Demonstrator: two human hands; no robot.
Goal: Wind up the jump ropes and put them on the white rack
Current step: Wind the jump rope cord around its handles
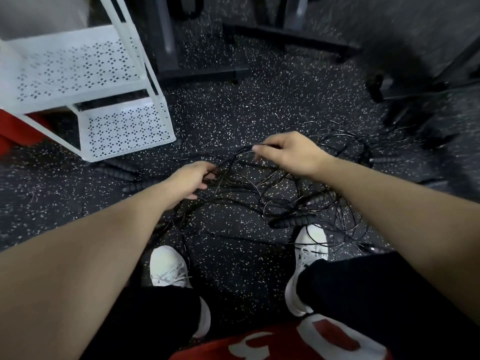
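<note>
There is only one view, so no part of the scene is shared with another camera. The camera sits on the person's head and looks forward and steeply down to the black speckled rubber floor (233, 113). It is close to the body: both bare forearms enter from the lower corners and the two white sneakers (167, 268) stand near the bottom edge. The wide-angle lens bends the straight lines at the borders. The white perforated metal rack (78, 71) is at the upper left, the dark metal equipment frames (285, 37) along the top edge.
</note>
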